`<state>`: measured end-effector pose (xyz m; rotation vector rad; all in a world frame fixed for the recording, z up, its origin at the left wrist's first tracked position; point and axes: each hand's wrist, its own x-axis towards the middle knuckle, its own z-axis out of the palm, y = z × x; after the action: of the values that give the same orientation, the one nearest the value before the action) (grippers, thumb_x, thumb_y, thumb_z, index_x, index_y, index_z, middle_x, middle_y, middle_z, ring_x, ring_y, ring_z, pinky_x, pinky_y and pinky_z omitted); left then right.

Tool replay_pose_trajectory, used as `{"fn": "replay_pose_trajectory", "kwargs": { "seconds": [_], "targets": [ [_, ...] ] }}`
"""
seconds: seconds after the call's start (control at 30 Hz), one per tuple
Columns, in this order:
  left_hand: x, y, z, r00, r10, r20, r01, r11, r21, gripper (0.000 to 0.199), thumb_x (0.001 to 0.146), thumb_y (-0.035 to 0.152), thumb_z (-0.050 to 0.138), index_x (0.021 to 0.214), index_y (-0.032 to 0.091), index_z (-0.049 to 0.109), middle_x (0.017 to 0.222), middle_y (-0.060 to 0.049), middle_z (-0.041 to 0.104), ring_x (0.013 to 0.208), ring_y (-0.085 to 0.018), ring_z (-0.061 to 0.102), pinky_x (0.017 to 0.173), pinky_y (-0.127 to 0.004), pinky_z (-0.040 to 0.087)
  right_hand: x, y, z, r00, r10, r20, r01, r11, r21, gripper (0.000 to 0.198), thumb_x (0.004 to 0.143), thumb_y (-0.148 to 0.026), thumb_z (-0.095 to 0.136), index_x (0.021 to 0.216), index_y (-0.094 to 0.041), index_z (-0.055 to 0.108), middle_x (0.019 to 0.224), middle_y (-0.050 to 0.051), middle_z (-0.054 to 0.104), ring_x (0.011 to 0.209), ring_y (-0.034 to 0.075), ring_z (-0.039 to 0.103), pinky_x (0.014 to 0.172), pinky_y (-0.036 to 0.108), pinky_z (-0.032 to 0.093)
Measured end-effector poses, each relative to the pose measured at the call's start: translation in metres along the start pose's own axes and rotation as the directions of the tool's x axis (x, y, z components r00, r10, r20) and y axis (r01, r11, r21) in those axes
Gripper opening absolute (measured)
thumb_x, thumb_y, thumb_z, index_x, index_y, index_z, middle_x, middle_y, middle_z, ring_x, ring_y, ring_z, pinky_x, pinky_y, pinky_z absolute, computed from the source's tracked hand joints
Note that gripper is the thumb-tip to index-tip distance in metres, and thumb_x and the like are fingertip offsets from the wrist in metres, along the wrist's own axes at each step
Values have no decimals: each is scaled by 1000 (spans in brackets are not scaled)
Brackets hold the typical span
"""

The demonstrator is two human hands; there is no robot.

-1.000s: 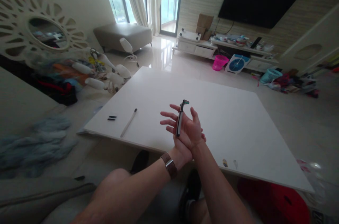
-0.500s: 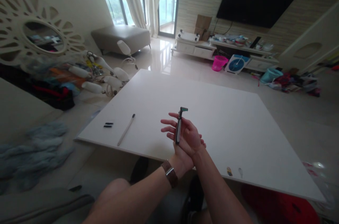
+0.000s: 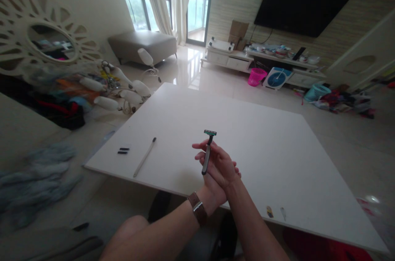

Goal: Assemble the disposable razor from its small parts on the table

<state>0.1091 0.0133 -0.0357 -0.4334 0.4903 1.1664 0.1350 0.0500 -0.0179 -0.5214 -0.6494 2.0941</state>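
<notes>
A razor (image 3: pixel 206 158) with a grey-and-black handle and a green-edged head stands tilted in my right hand (image 3: pixel 224 166), head upward. Its handle crosses the fingers and thumb of that hand. My left hand (image 3: pixel 214 189), with a brown-strapped watch on the wrist, reaches under my right hand and wraps round it near the wrist. Only its fingertips show on the far side; the rest is hidden. Both hands are above the near edge of the white table (image 3: pixel 262 137).
On the table's left lie a thin pale stick with a dark tip (image 3: pixel 144 157) and two small black strips (image 3: pixel 123 151). Two small flat items, one yellowish (image 3: pixel 270 211) and one clear (image 3: pixel 283 213), lie by the near right edge. A chandelier (image 3: pixel 131 96) is beyond the left edge.
The razor has turned, so its head faces me more and its handle leans further left at the bottom. The right fingers have drawn in from a wider spread.
</notes>
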Motion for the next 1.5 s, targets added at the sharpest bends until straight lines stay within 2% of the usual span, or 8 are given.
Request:
{"fn": "replay_pose_trajectory", "kwargs": {
  "seconds": [0.27,0.4,0.5,0.6,0.67,0.8,1.17,1.5],
  "targets": [
    [-11,-1,-9,997,-37,73,31,997,75,22,80,36,64,78,14,63,79,-10,65,67,-20,61,72,-35,50,-9,9,9,993,-107,-54,107,994,-12,9,86,-26,66,88,-18,62,80,1,69,50,5,54,42,13,41],
    [-8,10,-5,984,-56,168,1,952,307,19,78,32,63,78,13,64,70,-8,64,62,-19,60,64,-31,48,-18,-2,6,967,-215,-138,231,966,113,9,86,-26,65,84,-19,60,66,-4,59,41,3,40,36,13,33],
    [-3,31,5,963,117,241,-230,822,520,14,77,27,63,71,13,63,58,-3,58,52,-14,54,57,-25,42,-25,-15,-7,961,-239,-138,248,968,47,14,84,-31,66,82,-19,59,58,-7,53,37,4,33,34,15,30],
    [1,61,15,911,288,296,-413,633,655,20,74,24,68,91,14,69,91,-9,71,76,-18,66,69,-28,48,-26,-20,-25,932,-277,-233,233,951,-202,22,82,-38,68,78,-18,59,51,-7,49,37,5,34,33,14,25],
    [2,78,19,879,367,303,-465,527,711,24,72,24,71,95,14,70,101,-11,71,83,-19,67,74,-28,49,-22,-19,-34,915,-286,-284,186,925,-331,32,85,-48,62,80,-17,62,49,-6,49,37,5,34,34,16,24],
    [8,94,25,874,374,311,-455,400,795,24,73,27,73,93,13,73,95,-12,70,72,-14,62,67,-25,45,-11,-17,-44,900,-319,-297,130,846,-517,41,88,-54,51,80,-15,64,48,-4,48,37,6,32,35,18,21],
    [37,89,30,878,371,303,-443,390,807,31,70,36,77,89,13,76,92,-10,70,73,-14,61,63,-22,44,16,-10,-63,869,-432,-240,77,598,-798,41,91,-56,51,76,-19,60,55,-3,53,45,10,42,45,23,31],
    [30,90,17,856,421,299,-466,380,799,31,61,34,80,83,12,76,82,-8,70,66,-13,60,66,-26,47,3,-5,-54,850,-491,-189,27,400,-916,39,91,-48,51,67,-19,58,54,-3,51,53,12,45,53,25,32]
  ]
}}
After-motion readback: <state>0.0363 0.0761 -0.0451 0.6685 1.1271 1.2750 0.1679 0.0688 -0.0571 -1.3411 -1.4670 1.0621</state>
